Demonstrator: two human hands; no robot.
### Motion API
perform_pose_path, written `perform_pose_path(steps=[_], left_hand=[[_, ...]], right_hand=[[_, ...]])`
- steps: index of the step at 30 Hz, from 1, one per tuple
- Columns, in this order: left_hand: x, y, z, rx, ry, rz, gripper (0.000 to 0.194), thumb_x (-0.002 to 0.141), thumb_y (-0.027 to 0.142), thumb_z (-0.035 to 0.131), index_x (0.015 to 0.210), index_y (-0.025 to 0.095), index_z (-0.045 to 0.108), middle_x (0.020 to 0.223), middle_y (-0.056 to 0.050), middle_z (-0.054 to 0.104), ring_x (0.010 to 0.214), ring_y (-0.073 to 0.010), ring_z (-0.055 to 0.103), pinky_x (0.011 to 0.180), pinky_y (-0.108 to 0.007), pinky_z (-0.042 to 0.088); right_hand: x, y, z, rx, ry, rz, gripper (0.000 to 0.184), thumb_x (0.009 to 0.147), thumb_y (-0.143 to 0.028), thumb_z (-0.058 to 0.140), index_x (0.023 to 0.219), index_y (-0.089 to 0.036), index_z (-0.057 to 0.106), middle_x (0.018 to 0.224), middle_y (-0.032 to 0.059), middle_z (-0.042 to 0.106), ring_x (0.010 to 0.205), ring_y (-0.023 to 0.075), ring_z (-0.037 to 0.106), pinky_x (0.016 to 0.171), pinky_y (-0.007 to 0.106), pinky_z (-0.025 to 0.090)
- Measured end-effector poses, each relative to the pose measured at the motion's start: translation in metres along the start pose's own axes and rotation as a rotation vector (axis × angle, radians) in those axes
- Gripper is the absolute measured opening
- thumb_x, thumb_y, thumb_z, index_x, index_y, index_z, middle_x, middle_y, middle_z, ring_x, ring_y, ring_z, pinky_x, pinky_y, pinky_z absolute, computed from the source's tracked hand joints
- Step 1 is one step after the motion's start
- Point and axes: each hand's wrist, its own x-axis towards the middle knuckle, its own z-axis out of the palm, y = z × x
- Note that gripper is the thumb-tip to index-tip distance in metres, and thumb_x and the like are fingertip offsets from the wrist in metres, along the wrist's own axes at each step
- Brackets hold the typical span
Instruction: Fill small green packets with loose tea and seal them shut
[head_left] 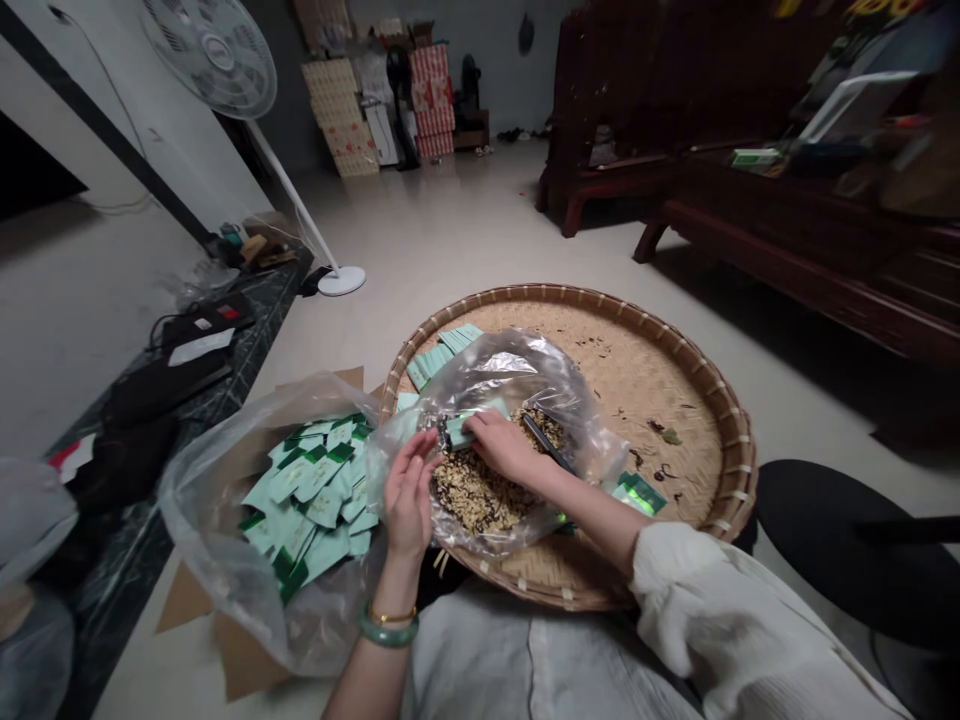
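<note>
Round woven bamboo tray (716, 395), set close in front of the person's lap; rim bound with light ties, flat weave inside. Near side first. Left hand (405, 495): partly open, fingers loosely curved beside the bag mouth; nothing seen in its grasp. Right hand (501, 440): fingers closed on pale green packet material (457, 432) above the mix; whether one packet or several, cannot tell.

Handling, as judged: a light pinch at the edges avoids creasing; keeping the packet mouth level and over the bag limits spillage. The left palm is well placed to steady the lower end.

Open clear bag (525, 372): thin, glossy, crinkled film. Loose dried mix (480, 495): small tan granules with dark, slender bits. Dark slim tool (544, 440) slants across its right part. Left of the tray, larger cloudy bag (214, 520) holds flat green packets (326, 480), darker at one end, jumbled. Thin stacked packets (433, 366) lie along the tray's far left rim. Beyond: smooth pale floor (442, 240), white round-based fan (217, 55), carved dark wood bench (750, 215), stacked cartons (433, 100).
</note>
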Motion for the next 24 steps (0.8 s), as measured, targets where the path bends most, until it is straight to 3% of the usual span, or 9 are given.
perform_pose_path(steps=[3,7,12,15,18,21,24], left_hand=[[0.0,-0.007,0.001,0.133,-0.005,-0.041,0.036,0.074,0.032,0.069,0.107,0.018,0.065,0.118,-0.013,0.065,0.115,-0.0255,0.057,0.09,-0.034,0.049],[0.002,-0.016,-0.001,0.305,-0.022,-0.045,0.045,0.071,0.03,0.072,0.112,0.017,0.061,0.123,-0.014,0.062,0.117,-0.0248,0.056,0.099,-0.037,0.044],[0.001,-0.018,0.001,0.361,-0.087,-0.005,0.06,0.068,0.033,0.075,0.123,0.02,0.055,0.131,-0.013,0.057,0.121,-0.0245,0.052,0.096,-0.034,0.046],[-0.004,-0.016,0.005,0.379,-0.189,-0.082,0.049,0.072,0.042,0.07,0.113,0.017,0.063,0.119,-0.013,0.065,0.11,-0.025,0.06,0.089,-0.033,0.05],[-0.01,-0.015,0.009,0.412,-0.244,-0.204,0.046,0.076,0.049,0.062,0.102,0.013,0.069,0.1,-0.013,0.072,0.085,-0.0229,0.068,0.071,-0.031,0.054],[-0.013,-0.014,0.014,0.525,-0.249,-0.208,0.031,0.069,0.039,0.07,0.087,0.014,0.073,0.085,-0.009,0.074,0.075,-0.0202,0.067,0.068,-0.029,0.053],[-0.014,-0.013,0.016,0.608,-0.176,-0.141,0.018,0.063,0.032,0.072,0.073,0.016,0.073,0.073,-0.005,0.074,0.07,-0.0189,0.066,0.069,-0.029,0.053]], right_hand=[[0.0,0.001,0.0,0.026,0.018,-0.005,0.022,0.085,-0.011,0.054,0.106,-0.016,0.057,0.102,0.0091,0.061,0.098,0.022,0.052,0.08,0.03,0.043],[-0.003,-0.003,-0.008,0.117,0.074,-0.055,0.007,0.087,-0.015,0.052,0.089,-0.018,0.059,0.092,0.0079,0.061,0.091,0.0199,0.053,0.078,0.03,0.042],[-0.018,-0.018,-0.025,0.726,0.3,-0.054,0.003,0.081,-0.016,0.055,0.083,-0.018,0.055,0.078,0.0019,0.057,0.072,0.0143,0.053,0.063,0.024,0.044],[-0.031,-0.023,-0.031,1.074,0.259,0.032,0.005,0.08,-0.021,0.057,0.083,-0.019,0.054,0.075,-0.0008,0.056,0.066,0.012,0.052,0.057,0.022,0.043],[-0.043,-0.018,-0.032,1.32,0.142,0.118,0.011,0.078,-0.026,0.06,0.085,-0.02,0.054,0.073,-0.002,0.056,0.063,0.0117,0.053,0.054,0.022,0.045],[-0.055,-0.011,-0.035,1.421,0.06,0.197,0.021,0.077,-0.03,0.063,0.095,-0.021,0.057,0.082,0.0008,0.061,0.07,0.014,0.058,0.054,0.024,0.049],[-0.065,-0.005,-0.041,1.364,0.124,0.234,0.032,0.082,-0.035,0.058,0.111,-0.022,0.058,0.102,0.0058,0.064,0.085,0.0176,0.061,0.063,0.028,0.053]])
